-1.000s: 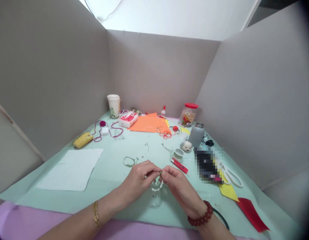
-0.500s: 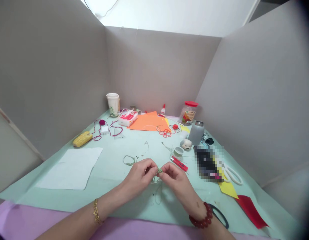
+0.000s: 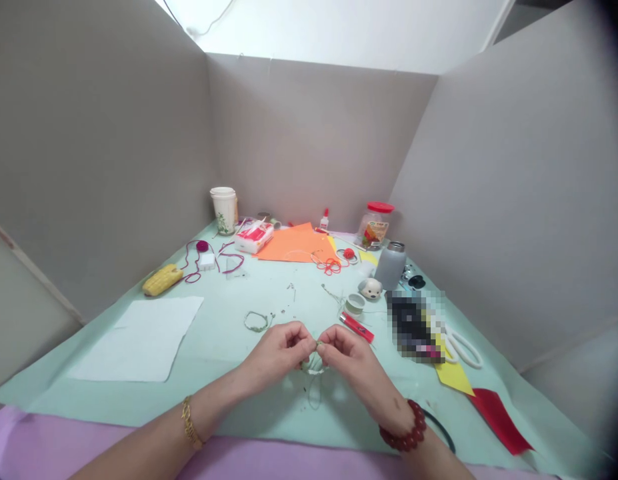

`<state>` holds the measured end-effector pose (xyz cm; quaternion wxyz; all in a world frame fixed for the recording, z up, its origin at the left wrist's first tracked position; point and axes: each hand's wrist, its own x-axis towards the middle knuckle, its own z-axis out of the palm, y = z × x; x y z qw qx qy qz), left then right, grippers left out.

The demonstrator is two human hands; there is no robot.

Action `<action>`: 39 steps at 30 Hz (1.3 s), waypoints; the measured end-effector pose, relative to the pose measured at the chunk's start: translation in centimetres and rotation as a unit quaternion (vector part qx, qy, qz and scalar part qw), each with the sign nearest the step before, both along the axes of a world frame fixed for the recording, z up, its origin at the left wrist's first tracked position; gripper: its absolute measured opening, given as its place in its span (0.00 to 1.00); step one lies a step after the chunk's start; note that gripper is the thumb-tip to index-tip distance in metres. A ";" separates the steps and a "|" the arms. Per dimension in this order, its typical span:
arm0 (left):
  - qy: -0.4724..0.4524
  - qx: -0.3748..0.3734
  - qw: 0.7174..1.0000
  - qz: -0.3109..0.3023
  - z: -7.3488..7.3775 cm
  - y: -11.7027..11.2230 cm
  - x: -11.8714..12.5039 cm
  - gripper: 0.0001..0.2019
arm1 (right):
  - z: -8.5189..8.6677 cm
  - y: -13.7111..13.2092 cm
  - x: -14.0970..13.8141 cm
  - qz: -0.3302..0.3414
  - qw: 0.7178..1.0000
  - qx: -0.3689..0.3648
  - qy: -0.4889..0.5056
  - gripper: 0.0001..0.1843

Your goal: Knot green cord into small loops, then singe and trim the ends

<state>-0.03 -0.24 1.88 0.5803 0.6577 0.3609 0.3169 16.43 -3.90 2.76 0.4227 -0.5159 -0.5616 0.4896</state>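
Observation:
My left hand (image 3: 275, 357) and my right hand (image 3: 346, 357) meet at the middle of the mint-green table cover (image 3: 213, 393). Their fingertips pinch a small knot of green cord (image 3: 319, 346). Below the knot hangs a pale braided cord loop (image 3: 313, 365), partly hidden by my fingers, with thin strands trailing onto the cover. A similar green cord loop (image 3: 257, 322) lies just beyond my left hand. A red utility knife (image 3: 357, 327) and a small tape roll (image 3: 355, 305) are beyond my right hand.
Grey walls enclose the table on three sides. A white paper sheet (image 3: 139, 340) lies at left, and orange paper (image 3: 296, 245) lies at the back. Also present are a red-lidded jar (image 3: 375, 225), a grey bottle (image 3: 389, 265), white-handled scissors (image 3: 461, 350), and red cord (image 3: 203, 257).
My hands have drawn slightly closer around the knot, and my fingers have shifted on it. The whole scene sits slightly further left in view.

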 end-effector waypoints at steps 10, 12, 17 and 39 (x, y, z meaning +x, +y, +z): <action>-0.029 -0.012 0.998 -0.049 0.5 0.0 -0.3 0.13 | 0.4 -0.1 0.2 0.047 0.999 0.000 0.007 0.09; -0.036 -0.022 0.997 -0.061 0.6 -0.1 -0.4 0.14 | 0.5 -0.2 0.3 0.057 0.998 0.000 0.014 0.09; -0.042 -0.031 0.997 -0.058 0.5 -0.2 -0.4 0.14 | 0.5 -0.2 0.4 0.061 0.998 -0.005 0.024 0.09; -0.076 -0.002 0.997 -0.023 0.4 -0.4 0.1 0.13 | -0.4 0.1 0.4 -0.047 0.983 0.134 -0.114 0.09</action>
